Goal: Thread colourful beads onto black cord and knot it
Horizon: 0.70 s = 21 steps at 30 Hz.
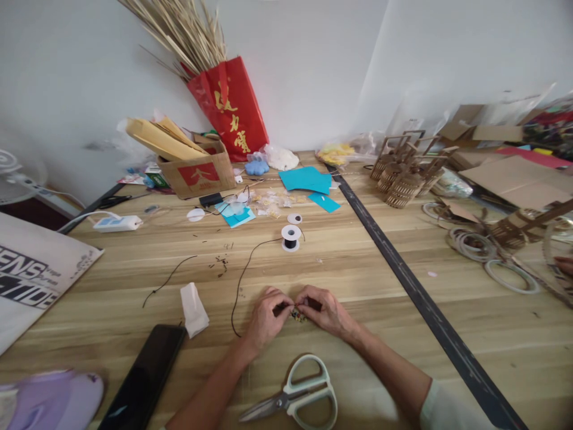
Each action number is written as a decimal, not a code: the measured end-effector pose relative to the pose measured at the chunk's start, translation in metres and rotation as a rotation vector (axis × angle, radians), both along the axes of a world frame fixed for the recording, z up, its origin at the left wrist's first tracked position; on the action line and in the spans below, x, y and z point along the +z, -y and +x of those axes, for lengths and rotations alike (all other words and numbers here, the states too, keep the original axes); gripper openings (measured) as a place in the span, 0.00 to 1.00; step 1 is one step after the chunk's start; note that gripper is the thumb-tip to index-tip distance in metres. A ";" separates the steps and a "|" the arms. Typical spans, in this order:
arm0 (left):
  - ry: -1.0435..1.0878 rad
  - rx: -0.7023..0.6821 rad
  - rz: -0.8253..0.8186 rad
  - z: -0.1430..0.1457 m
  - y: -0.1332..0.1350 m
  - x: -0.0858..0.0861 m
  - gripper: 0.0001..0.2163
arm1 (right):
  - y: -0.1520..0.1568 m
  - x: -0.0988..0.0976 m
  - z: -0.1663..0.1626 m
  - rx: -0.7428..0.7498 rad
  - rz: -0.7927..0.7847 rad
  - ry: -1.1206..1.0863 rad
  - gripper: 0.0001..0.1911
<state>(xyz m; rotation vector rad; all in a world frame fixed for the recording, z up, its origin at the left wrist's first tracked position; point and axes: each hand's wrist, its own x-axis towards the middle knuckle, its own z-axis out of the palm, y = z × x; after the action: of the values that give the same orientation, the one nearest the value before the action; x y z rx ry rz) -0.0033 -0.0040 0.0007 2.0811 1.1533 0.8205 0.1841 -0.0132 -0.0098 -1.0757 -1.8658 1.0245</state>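
My left hand (269, 315) and my right hand (326, 310) meet fingertip to fingertip low over the table, both pinched closed. Whatever lies between the fingertips is too small to make out. Just below them is a little cluster of multicoloured beads (298, 315). A thin black cord (240, 280) runs from a white spool (290, 237) in a loop to my left wrist, where it goes out of sight. Scissors with pale handles (311, 388) lie between my forearms, blades pointing left.
Left of my hands are a folded white paper (194, 310), a black phone (145, 376) and a loose cord piece (168, 279). Blue cards (307, 179), a cardboard box (201, 173) and a red bag (235, 113) stand behind. Woven baskets (400, 179) and rings (510, 276) occupy the right. Another person's hand (564, 264) shows there.
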 end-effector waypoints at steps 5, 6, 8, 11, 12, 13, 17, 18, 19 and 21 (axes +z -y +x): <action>-0.004 -0.003 0.006 0.000 -0.001 -0.001 0.05 | 0.000 0.002 0.000 -0.004 -0.006 0.001 0.03; -0.002 -0.004 0.009 0.000 -0.001 -0.002 0.05 | 0.000 0.003 0.000 -0.002 -0.004 0.004 0.03; 0.001 -0.004 0.015 0.000 -0.001 -0.003 0.05 | 0.000 0.004 0.000 0.001 -0.001 0.008 0.04; -0.003 -0.003 0.021 0.000 -0.001 -0.003 0.05 | 0.000 0.004 0.000 0.001 0.003 0.011 0.04; -0.002 -0.005 0.023 0.000 -0.001 -0.003 0.05 | 0.000 0.005 0.000 -0.001 0.003 0.012 0.04; -0.001 -0.006 0.022 0.000 -0.001 -0.003 0.05 | 0.000 0.005 0.000 -0.003 0.002 0.014 0.04; 0.002 -0.005 0.012 -0.001 0.000 -0.003 0.05 | 0.000 0.007 -0.001 -0.007 -0.009 0.014 0.04; 0.001 -0.003 0.012 -0.001 0.000 -0.003 0.05 | 0.000 0.007 -0.001 -0.007 -0.011 0.012 0.04; 0.001 -0.002 0.014 -0.001 0.000 -0.003 0.05 | 0.000 0.007 -0.001 -0.007 -0.014 0.010 0.04; 0.001 0.000 0.018 -0.001 0.000 -0.003 0.05 | 0.000 0.007 0.000 -0.006 -0.014 0.009 0.05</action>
<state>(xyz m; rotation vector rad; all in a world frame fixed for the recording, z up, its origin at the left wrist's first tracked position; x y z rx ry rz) -0.0041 -0.0036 -0.0025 2.0954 1.1495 0.8343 0.1837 -0.0134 -0.0030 -1.0948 -1.8637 1.0319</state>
